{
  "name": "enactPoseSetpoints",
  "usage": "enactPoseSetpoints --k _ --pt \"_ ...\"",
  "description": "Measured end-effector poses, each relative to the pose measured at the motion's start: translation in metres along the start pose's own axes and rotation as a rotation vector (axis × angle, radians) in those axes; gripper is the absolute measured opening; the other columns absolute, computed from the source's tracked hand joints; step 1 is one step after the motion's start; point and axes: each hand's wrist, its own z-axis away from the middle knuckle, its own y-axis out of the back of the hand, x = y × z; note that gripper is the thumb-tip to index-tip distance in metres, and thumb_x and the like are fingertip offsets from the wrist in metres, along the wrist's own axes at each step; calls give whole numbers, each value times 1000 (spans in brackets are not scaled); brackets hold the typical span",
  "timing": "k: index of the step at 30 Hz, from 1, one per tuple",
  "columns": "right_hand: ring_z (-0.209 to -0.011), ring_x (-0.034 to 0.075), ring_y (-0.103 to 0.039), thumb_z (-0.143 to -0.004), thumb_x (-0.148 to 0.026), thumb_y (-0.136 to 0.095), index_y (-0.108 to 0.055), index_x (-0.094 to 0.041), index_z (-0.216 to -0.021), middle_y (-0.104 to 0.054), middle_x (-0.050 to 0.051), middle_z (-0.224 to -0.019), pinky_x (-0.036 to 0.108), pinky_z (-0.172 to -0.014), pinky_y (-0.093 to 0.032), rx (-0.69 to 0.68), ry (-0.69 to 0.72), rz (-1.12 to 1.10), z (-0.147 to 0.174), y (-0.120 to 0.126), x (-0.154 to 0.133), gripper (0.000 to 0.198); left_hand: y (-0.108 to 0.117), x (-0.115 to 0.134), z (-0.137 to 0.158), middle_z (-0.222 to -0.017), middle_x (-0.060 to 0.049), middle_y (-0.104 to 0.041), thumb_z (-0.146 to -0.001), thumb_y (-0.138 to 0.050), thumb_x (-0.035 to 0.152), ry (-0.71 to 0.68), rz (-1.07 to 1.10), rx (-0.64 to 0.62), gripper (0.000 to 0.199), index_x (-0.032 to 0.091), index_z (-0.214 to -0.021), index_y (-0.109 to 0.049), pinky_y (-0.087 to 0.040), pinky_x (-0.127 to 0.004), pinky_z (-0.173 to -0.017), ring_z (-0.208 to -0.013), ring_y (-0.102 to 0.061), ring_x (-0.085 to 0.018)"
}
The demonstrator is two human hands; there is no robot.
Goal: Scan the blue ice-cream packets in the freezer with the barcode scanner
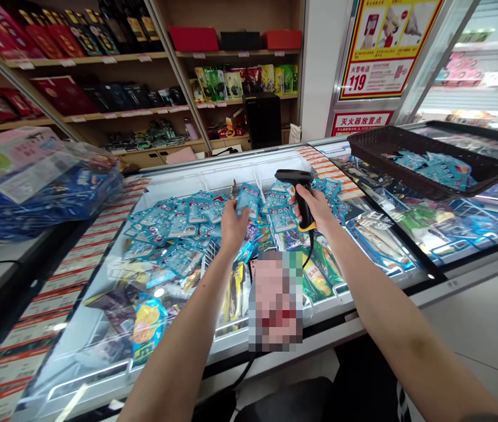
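My left hand (234,221) is closed on a small blue packet (249,199), held upright over the glass top of a chest freezer (227,176). My right hand (313,205) wraps round the grip of a black and yellow barcode scanner (293,176), whose head points left toward that packet. From the scanner's base a black cable (309,252) runs down. Many more blue packets (178,220) lie spread across the glass, left of and behind my hands. A pixelated patch hides a phone-like object (275,299) between my forearms.
On the right, a dark basket (433,158) holds more blue packets. Plastic-wrapped blue packs (42,181) are stacked at the left. Frozen goods show beneath the glass, including a blue and yellow bag (149,325). Shelves of boxes (194,39) stand behind.
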Motion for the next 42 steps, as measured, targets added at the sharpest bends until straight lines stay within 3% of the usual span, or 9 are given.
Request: enactPoseSetpoints --k 4,12,16,21,25,33,42 --pt "-38 8 -50 -73 -61 -70 -56 -19 -83 -66 1 -66 21 -31 -38 -92 -53 50 5 0 -1 46 12 -12 10 -99 -5 -60 -84 -56 40 53 386 42 38 21 -111 -37 -58 -38 -73 -70 -70 -17" --pt "-41 9 -52 -76 -59 -69 -59 -18 -84 -67 3 -73 24 -36 -39 -309 -92 155 12 -1 5 43 16 -11 12 -90 -1 -51 -86 -56 42 22 606 -9 31 23 -100 -36 -57 -43 -86 -89 -72 -23" --pt "-43 10 -53 -77 -58 -68 -60 -18 -84 -67 4 -72 25 -38 -41 -378 -92 201 14 -4 6 41 17 -11 12 -94 -2 -55 -87 -54 41 36 619 -12 30 23 -103 -35 -56 -44 -88 -91 -72 -24" --pt "-37 11 -49 -82 -60 -62 -59 -18 -78 -60 0 -53 25 -38 -37 -438 -80 295 16 -6 3 43 16 -13 11 -99 -5 -60 -89 -52 42 35 594 -16 31 23 -107 -35 -56 -44 -90 -99 -70 -26" --pt "-36 10 -48 -84 -59 -60 -58 -17 -79 -58 0 -51 24 -37 -36 -482 -80 316 16 -7 3 42 14 -14 11 -99 -5 -60 -89 -53 44 42 571 8 34 23 -107 -35 -57 -43 -88 -96 -71 -25" --pt "-39 10 -50 -81 -59 -63 -59 -19 -83 -61 1 -56 24 -37 -38 -458 -69 324 18 -9 7 40 14 -11 11 -94 -4 -55 -89 -53 45 27 498 32 33 22 -106 -36 -58 -43 -87 -91 -71 -22" --pt "-38 10 -48 -78 -65 -62 -61 -19 -77 -60 0 -53 23 -37 -37 -393 -73 301 19 -12 3 46 15 -10 12 -103 -8 -58 -92 -47 44 24 392 56 36 20 -118 -39 -58 -41 -84 -91 -71 -21"
